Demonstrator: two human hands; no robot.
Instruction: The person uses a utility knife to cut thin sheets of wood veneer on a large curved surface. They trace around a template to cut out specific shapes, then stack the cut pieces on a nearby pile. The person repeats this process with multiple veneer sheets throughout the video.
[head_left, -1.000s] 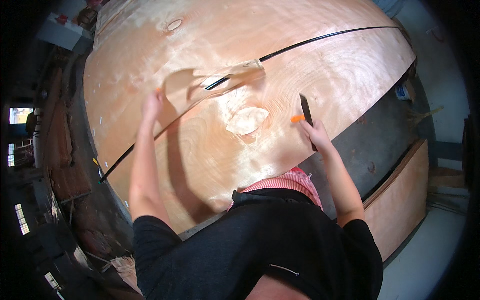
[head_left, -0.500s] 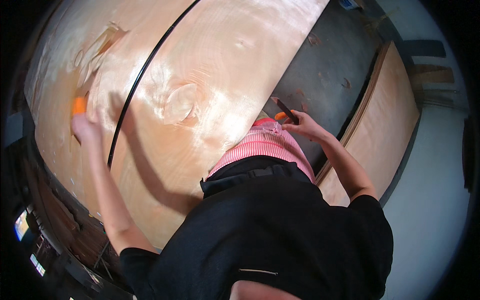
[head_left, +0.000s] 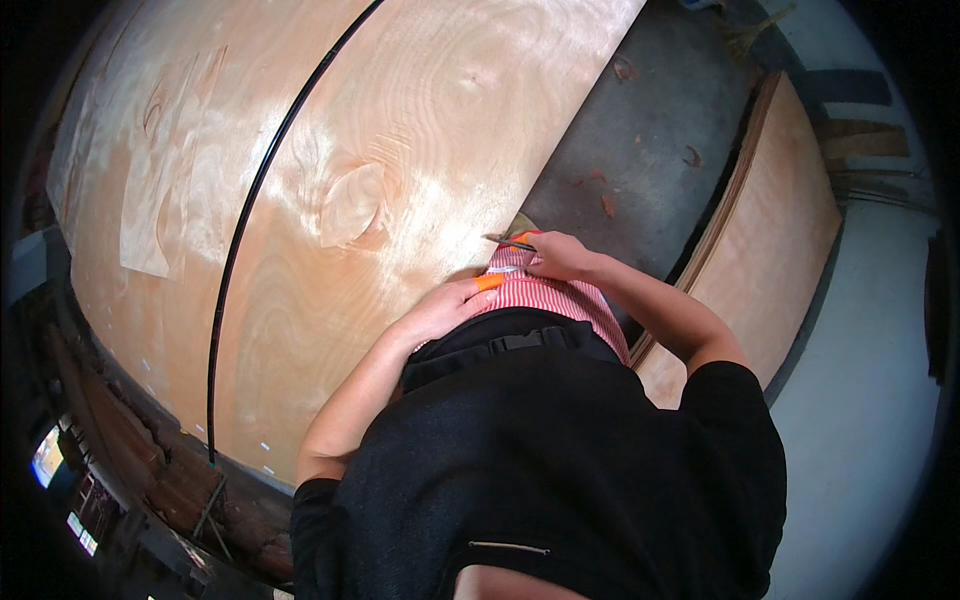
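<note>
At my waist, over red-and-white striped cloth (head_left: 545, 295), my two hands are close together. My right hand (head_left: 562, 256) grips a slim dark tool like a knife (head_left: 510, 242), its pointed end turned left over the plywood's edge. Beside it, my left hand (head_left: 445, 308) has its fingers drawn together, with an orange piece or covering (head_left: 489, 283) at the fingertips. I cannot tell whether that orange is worn or held. Between the hands shows a small pale strip, partly hidden. Under and left of them spreads a large plywood sheet (head_left: 300, 350) with wood-grain patches.
A long black cord or rod (head_left: 245, 215) curves across the sheet. To the right lies a grey floor (head_left: 650, 130) with brown scraps, then a stack of plywood boards (head_left: 765, 220). Dark clutter (head_left: 150, 470) sits at the lower left.
My left hand has come from the sheet's far left back to my waist. My right hand has moved slightly left with the dark tool. Raised veneer at the upper left now lies flatter.
</note>
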